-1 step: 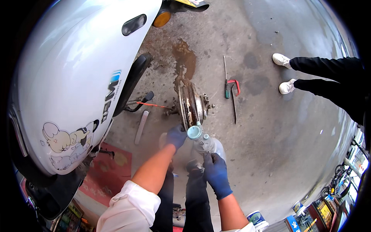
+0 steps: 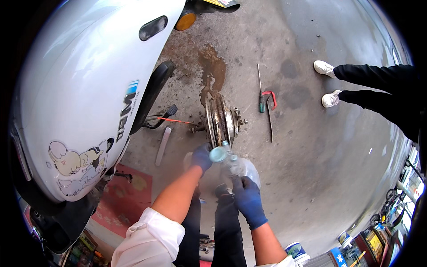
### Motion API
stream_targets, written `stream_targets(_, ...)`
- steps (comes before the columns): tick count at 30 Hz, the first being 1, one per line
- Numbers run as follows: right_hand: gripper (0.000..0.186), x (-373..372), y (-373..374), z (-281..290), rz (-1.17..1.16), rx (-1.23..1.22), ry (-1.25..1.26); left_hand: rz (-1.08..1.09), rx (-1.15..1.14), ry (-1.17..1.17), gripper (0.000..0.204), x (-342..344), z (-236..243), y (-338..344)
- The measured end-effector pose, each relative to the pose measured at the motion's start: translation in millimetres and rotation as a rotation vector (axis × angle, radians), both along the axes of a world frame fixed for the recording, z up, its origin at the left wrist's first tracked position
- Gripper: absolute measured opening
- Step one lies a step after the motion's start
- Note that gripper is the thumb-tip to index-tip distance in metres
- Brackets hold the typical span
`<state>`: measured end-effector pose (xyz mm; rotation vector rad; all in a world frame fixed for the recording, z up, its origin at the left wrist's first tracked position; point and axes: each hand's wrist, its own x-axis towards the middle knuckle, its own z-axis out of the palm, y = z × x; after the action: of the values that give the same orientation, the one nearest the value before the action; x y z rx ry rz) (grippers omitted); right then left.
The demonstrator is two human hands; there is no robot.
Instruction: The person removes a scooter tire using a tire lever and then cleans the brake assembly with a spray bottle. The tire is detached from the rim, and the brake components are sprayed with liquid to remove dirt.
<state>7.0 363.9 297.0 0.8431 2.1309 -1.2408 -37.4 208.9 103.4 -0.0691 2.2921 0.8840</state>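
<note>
A rusty metal wheel hub [image 2: 216, 116] stands upright on the floor without a tyre, an orange cable running from its left side. My left hand [image 2: 202, 157], in a blue glove, is closed at the hub's near edge; its fingertips are partly hidden. My right hand [image 2: 247, 198], also gloved in blue, grips a see-through tool [image 2: 231, 164] with a pale teal round cap and smaller teal ends. The tool's front reaches the hub's near side, and a rounded clear part bulges out to its right. A whitish blur surrounds my left hand and the tool.
At the left stands a white scooter [image 2: 89, 89]. A green-handled screwdriver [image 2: 261, 98] and a curved bar with a red end [image 2: 270, 120] lie right of the hub. A flat bar [image 2: 163, 147] and red mat [image 2: 124, 200] lie left. Another person's shoes [image 2: 327, 84] stand far right.
The tool has tilted a little in my right hand, its teal round cap shifting left and slightly down. My left hand and the hub look nearly the same.
</note>
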Motion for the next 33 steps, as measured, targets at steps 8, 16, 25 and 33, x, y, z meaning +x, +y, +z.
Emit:
stream_targets(8, 0.041, 18.1, 17.8, -10.9, -0.001, -0.112, 0.096, -0.045, -0.026, -0.395, 0.056, -25.2, 1.4, -11.4)
stream_targets(16, 0.030, 74.6, 52.5, -35.6, -0.299, -0.193, -0.095, 0.310, 0.316, -0.561, 0.019, -173.0, 17.8, -3.6)
stream_targets(25, 0.029, 100.1, 53.0, -34.1, -0.171, -0.039, -0.038, 0.520, 0.538, -0.445, 0.019, -123.5, 5.7, 1.0)
stream_targets(33, 0.024, 85.9, 28.2, -22.7, -0.041, -0.238, 0.063, 0.640, 0.568, -0.474, 0.019, -38.3, 6.9, -5.8)
